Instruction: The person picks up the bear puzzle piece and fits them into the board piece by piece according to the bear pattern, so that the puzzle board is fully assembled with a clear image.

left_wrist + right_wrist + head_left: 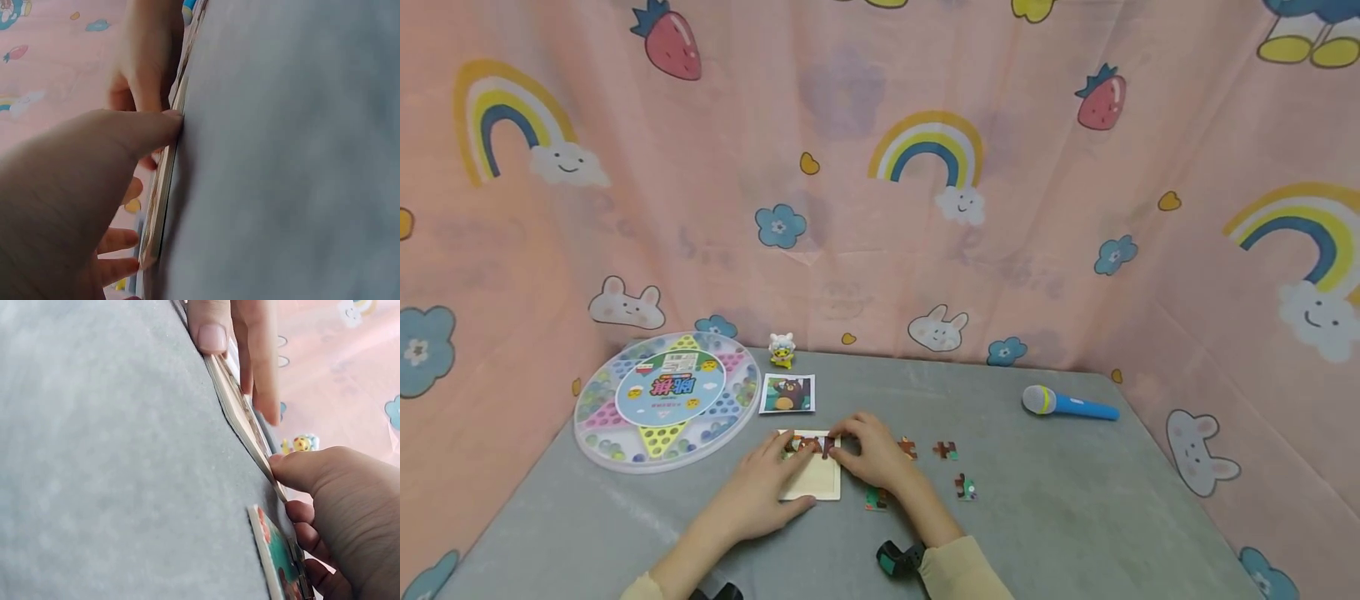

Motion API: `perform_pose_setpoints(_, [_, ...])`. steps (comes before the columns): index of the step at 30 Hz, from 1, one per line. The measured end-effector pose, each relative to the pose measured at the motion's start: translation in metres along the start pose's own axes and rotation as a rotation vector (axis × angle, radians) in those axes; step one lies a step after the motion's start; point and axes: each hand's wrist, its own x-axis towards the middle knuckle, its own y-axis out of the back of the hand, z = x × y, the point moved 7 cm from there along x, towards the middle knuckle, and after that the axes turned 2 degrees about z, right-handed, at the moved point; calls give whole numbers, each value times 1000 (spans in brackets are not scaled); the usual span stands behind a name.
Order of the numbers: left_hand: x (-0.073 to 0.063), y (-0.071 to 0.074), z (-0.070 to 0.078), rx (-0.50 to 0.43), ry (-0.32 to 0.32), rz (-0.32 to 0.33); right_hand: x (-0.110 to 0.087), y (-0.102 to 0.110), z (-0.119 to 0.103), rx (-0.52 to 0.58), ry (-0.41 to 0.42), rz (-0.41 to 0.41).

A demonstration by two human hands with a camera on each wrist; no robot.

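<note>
A small wooden puzzle tray [812, 482] lies on the grey table, with several puzzle pieces [809, 442] along its far side. My left hand [760, 492] spreads over the tray's left side, its fingers fairly straight. In the left wrist view, the left thumb [164, 125] presses the tray's near edge. At the far right corner, my right hand [876, 450] pinches a dark brown puzzle piece [829, 448] with curled fingers; its right thumb [290, 467] rests at the tray's edge in the right wrist view. A green puzzle piece [876, 498] lies partly hidden beneath the right forearm.
Loose puzzle pieces [946, 450] lie right of the tray. A picture card [787, 393] and a small figurine [782, 350] are behind it. The round Chinese checkers board [666, 400] sits at the left, a blue toy microphone [1070, 403] at the right. A patterned pink curtain [850, 275] hangs behind.
</note>
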Motion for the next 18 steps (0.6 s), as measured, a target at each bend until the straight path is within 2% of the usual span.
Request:
perform_pose_setpoints(8, [-9, 3, -26, -77, 110, -7, 0, 0, 1, 18, 3, -7])
perform_pose_setpoints(12, [-12, 4, -31, -92, 113, -4, 0, -1, 1, 19, -3, -15])
perform_pose_setpoints(18, [-12, 6, -31, -71, 97, 17, 0, 0, 1, 16, -3, -13])
